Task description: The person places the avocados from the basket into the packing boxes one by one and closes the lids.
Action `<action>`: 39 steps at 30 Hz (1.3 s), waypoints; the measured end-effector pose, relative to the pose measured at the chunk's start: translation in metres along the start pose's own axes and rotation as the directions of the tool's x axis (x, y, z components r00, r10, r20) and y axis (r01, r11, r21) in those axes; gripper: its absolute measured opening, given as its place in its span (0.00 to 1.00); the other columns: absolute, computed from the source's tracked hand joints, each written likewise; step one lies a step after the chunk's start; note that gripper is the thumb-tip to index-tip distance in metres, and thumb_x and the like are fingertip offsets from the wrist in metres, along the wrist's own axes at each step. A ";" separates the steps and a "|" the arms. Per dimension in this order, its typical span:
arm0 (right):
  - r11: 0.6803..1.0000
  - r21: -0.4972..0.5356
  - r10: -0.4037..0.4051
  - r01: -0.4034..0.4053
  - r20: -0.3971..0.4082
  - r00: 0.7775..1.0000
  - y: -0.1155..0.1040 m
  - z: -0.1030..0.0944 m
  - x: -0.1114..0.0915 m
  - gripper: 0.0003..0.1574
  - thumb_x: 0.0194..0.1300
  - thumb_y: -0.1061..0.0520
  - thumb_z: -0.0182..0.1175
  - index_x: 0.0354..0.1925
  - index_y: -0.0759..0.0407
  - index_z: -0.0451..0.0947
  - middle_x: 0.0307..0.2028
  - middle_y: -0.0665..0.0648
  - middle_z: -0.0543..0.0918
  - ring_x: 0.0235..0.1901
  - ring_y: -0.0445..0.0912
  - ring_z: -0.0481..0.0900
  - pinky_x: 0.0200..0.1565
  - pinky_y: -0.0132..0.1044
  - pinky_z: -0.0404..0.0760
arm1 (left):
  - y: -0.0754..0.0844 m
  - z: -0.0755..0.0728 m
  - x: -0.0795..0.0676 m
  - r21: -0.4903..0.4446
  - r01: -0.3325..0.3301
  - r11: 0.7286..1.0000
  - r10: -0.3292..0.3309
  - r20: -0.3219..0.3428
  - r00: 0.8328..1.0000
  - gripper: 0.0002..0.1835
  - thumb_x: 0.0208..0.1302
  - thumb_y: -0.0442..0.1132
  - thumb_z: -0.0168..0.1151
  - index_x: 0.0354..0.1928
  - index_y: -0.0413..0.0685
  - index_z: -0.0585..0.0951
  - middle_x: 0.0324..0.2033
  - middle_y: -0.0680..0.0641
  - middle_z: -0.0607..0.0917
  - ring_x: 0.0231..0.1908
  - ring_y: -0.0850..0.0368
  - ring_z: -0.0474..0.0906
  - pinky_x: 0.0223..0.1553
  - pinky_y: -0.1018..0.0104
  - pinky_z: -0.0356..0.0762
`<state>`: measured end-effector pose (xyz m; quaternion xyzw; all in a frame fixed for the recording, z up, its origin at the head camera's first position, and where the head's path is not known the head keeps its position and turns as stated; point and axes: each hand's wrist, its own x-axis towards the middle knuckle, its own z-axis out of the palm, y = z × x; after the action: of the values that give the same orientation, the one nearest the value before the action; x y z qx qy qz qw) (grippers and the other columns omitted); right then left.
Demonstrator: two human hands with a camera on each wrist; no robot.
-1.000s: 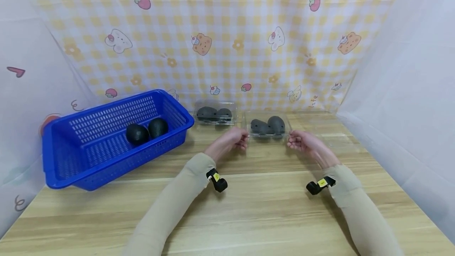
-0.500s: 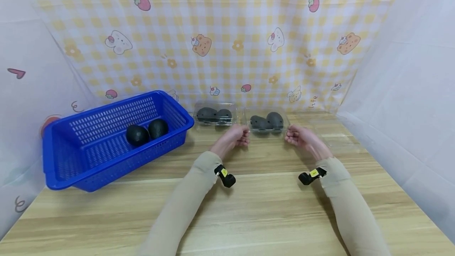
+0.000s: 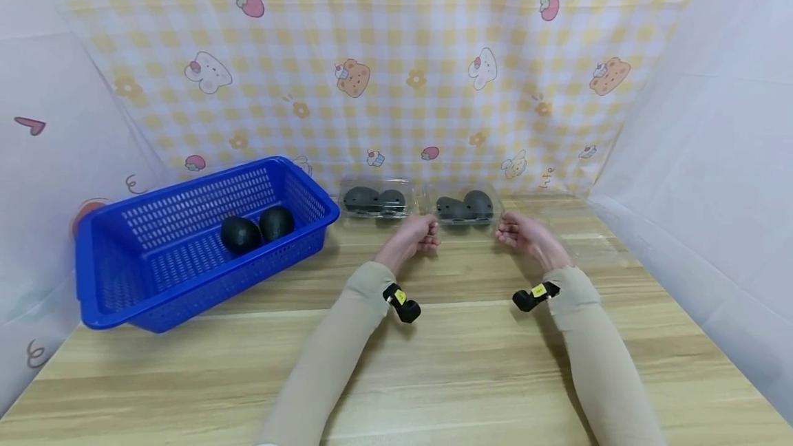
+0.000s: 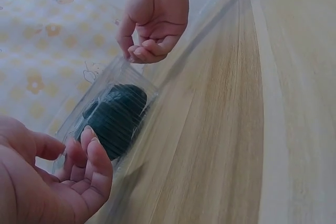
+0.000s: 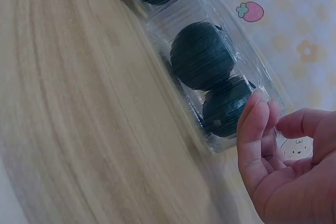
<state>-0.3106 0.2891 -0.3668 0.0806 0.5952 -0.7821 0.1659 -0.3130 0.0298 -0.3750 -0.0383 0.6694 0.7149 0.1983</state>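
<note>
Fingers, left hand (image 3: 414,238) and right hand (image 3: 525,236): curled, pinching opposite ends of one clear box (image 5: 170,17), which lies between them, neither nearer. Long axis, I note, along the back edge of the bench (image 3: 471,363). Leftward: second box (image 3: 372,214), then blue basket (image 3: 241,275). Behind: checked curtain (image 3: 396,109).

Three views: head looks from high and back, forward and down across the bench (image 3: 471,377); left wrist and right wrist look from close in, tilted, facing inward, sharing one clear container (image 5: 176,17).
</note>
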 end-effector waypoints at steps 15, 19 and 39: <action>1.000 -0.001 0.001 -0.001 -0.030 1.000 -0.005 0.003 0.003 0.09 0.81 0.61 0.43 0.43 0.64 0.68 0.27 0.53 0.80 0.25 0.42 0.81 0.35 0.29 0.83 | 0.006 0.006 0.005 -0.039 0.016 0.999 -0.017 -0.025 1.000 0.14 0.79 0.35 0.43 0.31 0.43 0.70 0.22 0.49 0.73 0.19 0.58 0.76 0.21 0.73 0.77; 1.000 -0.013 -0.002 0.002 -0.031 1.000 -0.005 0.004 0.005 0.09 0.81 0.60 0.42 0.44 0.65 0.67 0.28 0.54 0.80 0.26 0.42 0.81 0.36 0.29 0.84 | 0.007 0.007 0.004 -0.045 0.017 0.999 -0.019 -0.037 0.999 0.12 0.79 0.36 0.43 0.34 0.42 0.71 0.23 0.48 0.74 0.18 0.58 0.76 0.20 0.72 0.78; 0.986 -0.164 -0.059 0.038 -0.128 0.990 0.002 0.007 0.007 0.10 0.79 0.59 0.45 0.47 0.67 0.68 0.28 0.52 0.80 0.25 0.41 0.82 0.35 0.29 0.84 | 0.003 0.010 0.000 -0.124 0.031 0.992 -0.033 -0.017 0.999 0.15 0.82 0.40 0.41 0.32 0.45 0.69 0.19 0.52 0.73 0.17 0.59 0.75 0.23 0.71 0.77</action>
<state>-0.3161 0.2804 -0.3690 0.1042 0.6679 -0.7282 0.1127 -0.3120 0.0390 -0.3711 -0.0683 0.6251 0.7512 0.2005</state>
